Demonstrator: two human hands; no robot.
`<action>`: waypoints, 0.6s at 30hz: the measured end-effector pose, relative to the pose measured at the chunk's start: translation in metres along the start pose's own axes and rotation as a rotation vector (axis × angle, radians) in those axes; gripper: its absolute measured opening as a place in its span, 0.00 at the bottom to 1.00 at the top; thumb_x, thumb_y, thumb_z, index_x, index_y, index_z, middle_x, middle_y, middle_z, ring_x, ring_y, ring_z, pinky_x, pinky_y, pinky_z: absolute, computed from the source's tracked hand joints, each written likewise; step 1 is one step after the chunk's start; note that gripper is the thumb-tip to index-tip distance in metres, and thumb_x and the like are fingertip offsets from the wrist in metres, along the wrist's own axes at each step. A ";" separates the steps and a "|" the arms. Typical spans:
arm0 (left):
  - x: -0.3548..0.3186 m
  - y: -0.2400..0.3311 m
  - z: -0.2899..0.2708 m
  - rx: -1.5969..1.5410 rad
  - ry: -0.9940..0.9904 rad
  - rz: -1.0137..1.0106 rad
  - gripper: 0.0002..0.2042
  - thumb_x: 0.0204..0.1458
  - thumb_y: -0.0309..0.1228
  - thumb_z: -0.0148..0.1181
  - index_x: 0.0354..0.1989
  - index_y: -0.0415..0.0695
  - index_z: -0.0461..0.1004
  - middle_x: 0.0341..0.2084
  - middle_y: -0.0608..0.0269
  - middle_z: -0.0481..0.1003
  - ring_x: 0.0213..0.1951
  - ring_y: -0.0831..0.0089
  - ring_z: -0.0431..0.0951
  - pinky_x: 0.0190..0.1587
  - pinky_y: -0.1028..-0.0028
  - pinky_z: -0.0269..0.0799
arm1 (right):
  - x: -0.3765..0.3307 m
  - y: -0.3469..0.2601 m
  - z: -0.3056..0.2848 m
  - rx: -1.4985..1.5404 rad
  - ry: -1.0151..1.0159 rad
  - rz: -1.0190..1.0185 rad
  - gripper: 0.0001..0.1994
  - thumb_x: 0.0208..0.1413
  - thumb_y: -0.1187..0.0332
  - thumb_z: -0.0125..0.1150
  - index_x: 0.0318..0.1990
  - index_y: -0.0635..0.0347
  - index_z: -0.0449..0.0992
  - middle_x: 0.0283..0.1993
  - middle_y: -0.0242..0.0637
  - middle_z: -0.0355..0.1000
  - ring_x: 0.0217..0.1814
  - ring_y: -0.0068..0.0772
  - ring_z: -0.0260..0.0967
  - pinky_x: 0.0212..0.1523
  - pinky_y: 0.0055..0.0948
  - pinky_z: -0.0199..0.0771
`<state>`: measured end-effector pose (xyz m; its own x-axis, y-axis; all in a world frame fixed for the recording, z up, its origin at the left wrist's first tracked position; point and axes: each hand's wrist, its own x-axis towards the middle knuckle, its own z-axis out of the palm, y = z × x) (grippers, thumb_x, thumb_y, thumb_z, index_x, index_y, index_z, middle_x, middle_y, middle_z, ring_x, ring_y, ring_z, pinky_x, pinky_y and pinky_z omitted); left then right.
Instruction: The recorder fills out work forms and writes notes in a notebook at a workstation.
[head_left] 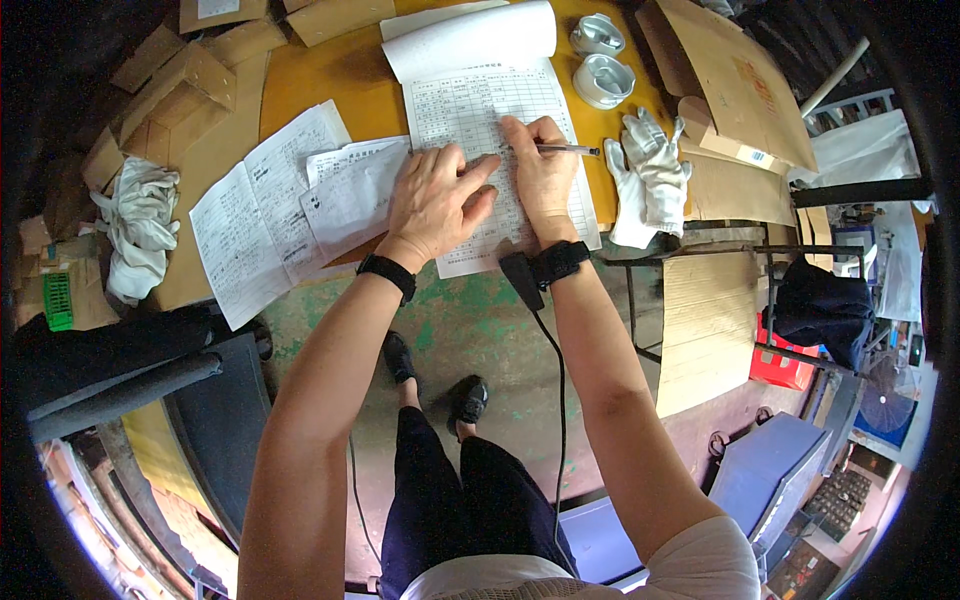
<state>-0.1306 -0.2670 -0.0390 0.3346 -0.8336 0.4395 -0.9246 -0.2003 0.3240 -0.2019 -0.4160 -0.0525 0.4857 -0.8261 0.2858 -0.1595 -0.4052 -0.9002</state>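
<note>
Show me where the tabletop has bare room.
The yellow tabletop is bare between brown cardboard boxes, creased white sheets and the curled-back white paper stack. It's crowded on the right: round silver metal parts, white fabric gloves, large brown carton.

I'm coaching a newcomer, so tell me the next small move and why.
Probably make a small pen stroke on the printed form. The right hand holds a pen over it, and the left hand lies spread across it, seemingly steadying it. The nib is hidden, so I can't tell whether it touches the paper.
</note>
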 end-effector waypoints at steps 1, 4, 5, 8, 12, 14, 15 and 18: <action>0.000 0.000 0.000 -0.002 -0.002 -0.001 0.18 0.51 0.39 0.63 0.51 0.53 0.78 0.30 0.63 0.64 0.35 0.64 0.67 0.42 0.63 0.66 | 0.000 0.000 0.000 0.007 0.005 0.004 0.18 0.53 0.61 0.70 0.20 0.62 0.71 0.16 0.41 0.68 0.15 0.30 0.59 0.20 0.32 0.64; 0.000 0.000 0.000 -0.006 -0.003 0.001 0.18 0.51 0.39 0.63 0.51 0.53 0.78 0.30 0.63 0.64 0.35 0.64 0.67 0.42 0.63 0.67 | 0.000 0.000 -0.001 -0.012 -0.013 0.006 0.18 0.53 0.61 0.69 0.20 0.62 0.72 0.16 0.41 0.69 0.16 0.30 0.59 0.21 0.33 0.64; 0.000 0.000 0.000 -0.007 -0.002 0.003 0.18 0.51 0.39 0.63 0.52 0.53 0.78 0.30 0.63 0.64 0.35 0.64 0.67 0.42 0.63 0.67 | 0.000 0.000 -0.001 -0.011 -0.014 0.011 0.18 0.53 0.61 0.70 0.20 0.62 0.72 0.17 0.41 0.69 0.16 0.30 0.60 0.21 0.33 0.64; 0.000 0.000 0.000 0.001 0.005 0.004 0.18 0.51 0.39 0.63 0.51 0.53 0.78 0.30 0.63 0.64 0.35 0.64 0.67 0.42 0.63 0.67 | 0.000 -0.001 -0.001 -0.021 -0.022 0.018 0.17 0.52 0.60 0.70 0.21 0.62 0.72 0.17 0.41 0.69 0.16 0.30 0.60 0.22 0.33 0.65; 0.000 0.001 0.000 0.004 0.000 0.000 0.18 0.51 0.39 0.63 0.51 0.53 0.78 0.30 0.63 0.64 0.35 0.64 0.68 0.42 0.63 0.66 | 0.000 0.000 -0.001 -0.021 -0.025 0.031 0.17 0.52 0.60 0.70 0.21 0.62 0.72 0.17 0.41 0.70 0.17 0.32 0.61 0.22 0.33 0.65; 0.000 0.000 -0.001 0.006 -0.005 -0.004 0.18 0.51 0.39 0.63 0.51 0.53 0.78 0.30 0.63 0.64 0.35 0.64 0.67 0.42 0.63 0.66 | 0.000 0.000 -0.001 -0.010 -0.021 0.036 0.17 0.52 0.60 0.69 0.21 0.62 0.72 0.17 0.41 0.70 0.17 0.32 0.62 0.22 0.33 0.65; 0.000 0.000 0.000 0.005 -0.007 -0.006 0.18 0.51 0.39 0.63 0.51 0.53 0.78 0.30 0.63 0.64 0.35 0.64 0.67 0.42 0.63 0.66 | 0.000 0.001 0.000 -0.015 -0.021 0.033 0.17 0.52 0.60 0.69 0.21 0.62 0.72 0.17 0.41 0.70 0.17 0.32 0.62 0.22 0.33 0.65; 0.000 0.000 0.000 0.009 -0.013 -0.001 0.18 0.51 0.39 0.63 0.51 0.53 0.78 0.30 0.63 0.64 0.35 0.64 0.67 0.42 0.63 0.66 | 0.000 0.002 0.000 -0.029 -0.016 0.007 0.17 0.53 0.60 0.69 0.22 0.62 0.72 0.18 0.41 0.70 0.17 0.32 0.62 0.22 0.33 0.66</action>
<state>-0.1309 -0.2673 -0.0385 0.3336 -0.8398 0.4283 -0.9258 -0.2062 0.3168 -0.2022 -0.4173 -0.0546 0.4980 -0.8227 0.2742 -0.1872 -0.4107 -0.8923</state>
